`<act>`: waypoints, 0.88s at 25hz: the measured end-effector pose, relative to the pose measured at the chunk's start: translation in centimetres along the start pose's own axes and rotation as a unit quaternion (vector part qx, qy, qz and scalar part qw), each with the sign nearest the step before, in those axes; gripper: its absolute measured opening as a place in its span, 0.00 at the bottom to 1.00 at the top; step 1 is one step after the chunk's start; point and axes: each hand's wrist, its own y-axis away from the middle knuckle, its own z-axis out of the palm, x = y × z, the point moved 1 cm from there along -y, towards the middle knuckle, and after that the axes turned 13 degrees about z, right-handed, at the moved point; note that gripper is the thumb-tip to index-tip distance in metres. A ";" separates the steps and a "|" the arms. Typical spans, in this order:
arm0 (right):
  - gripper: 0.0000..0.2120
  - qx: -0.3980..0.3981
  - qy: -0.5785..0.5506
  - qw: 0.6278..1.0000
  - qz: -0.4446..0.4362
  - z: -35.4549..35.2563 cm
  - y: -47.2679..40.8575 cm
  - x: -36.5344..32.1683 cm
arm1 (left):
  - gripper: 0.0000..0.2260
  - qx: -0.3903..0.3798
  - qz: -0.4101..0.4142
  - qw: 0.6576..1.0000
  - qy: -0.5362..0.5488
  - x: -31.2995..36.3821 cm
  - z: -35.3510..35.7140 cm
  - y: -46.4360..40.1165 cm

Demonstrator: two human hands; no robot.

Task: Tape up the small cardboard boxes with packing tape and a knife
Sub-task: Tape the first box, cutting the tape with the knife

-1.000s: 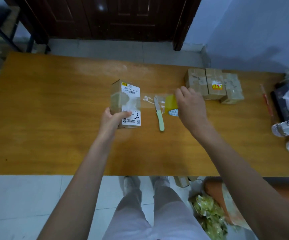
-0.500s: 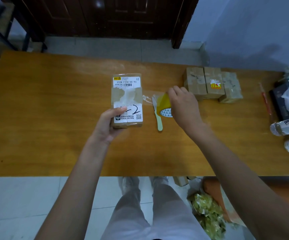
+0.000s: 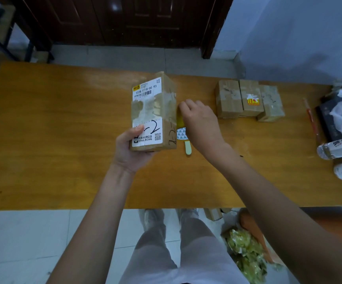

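Three boxes (image 3: 249, 100) look taped, my left hand (image 3: 130, 147) grips the fourth box (image 3: 153, 113), right hand (image 3: 201, 123) grasping the tape (image 3: 180, 128), nothing cut yet.

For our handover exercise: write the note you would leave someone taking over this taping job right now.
Left hand holds the labelled cardboard box up off the table.
Right hand grips the yellow packing tape roll beside the box.
Knife: only its green handle shows, lying on the table below the roll.
Done: three taped boxes sit grouped far right.
Left: tape the held box, cut with the knife.
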 end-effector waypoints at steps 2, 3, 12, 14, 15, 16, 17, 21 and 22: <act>0.23 -0.005 0.000 1.000 -0.004 -0.2 0.2 -0.4 | 0.28 0.005 -0.004 1.000 0.017 -0.1 0.0 0.2; 0.22 -0.008 0.000 1.000 -0.003 -0.3 0.3 -0.5 | 0.28 0.005 -0.008 1.000 0.019 -0.2 0.0 0.3; 0.13 0.030 0.046 0.998 0.012 -1.2 1.2 -1.2 | 0.08 0.135 0.027 0.953 -0.271 0.8 -0.7 0.0; 0.14 0.036 0.064 0.997 0.011 -1.3 1.6 -1.8 | 0.03 0.155 0.048 0.886 -0.434 1.0 -0.3 0.0; 0.16 0.041 0.071 0.997 0.011 -1.3 1.7 -2.1 | 0.01 0.153 0.032 0.869 -0.468 0.9 0.3 0.0; 0.16 0.044 0.077 0.996 0.013 -1.5 1.7 -2.4 | 0.05 0.145 0.001 0.859 -0.491 0.8 0.9 0.0; 0.17 0.040 0.082 0.996 0.015 -1.5 1.7 -2.6 | 0.13 0.126 -0.040 0.845 -0.518 0.6 1.5 0.1; 0.17 0.006 0.095 0.995 0.024 -1.7 1.3 -4.2 | 0.32 0.133 -0.031 0.712 -0.689 -1.9 2.7 0.7; 0.15 -0.013 0.086 0.996 0.014 -1.5 1.2 -4.6 | 0.32 0.167 -0.002 0.696 -0.698 -2.5 2.6 0.8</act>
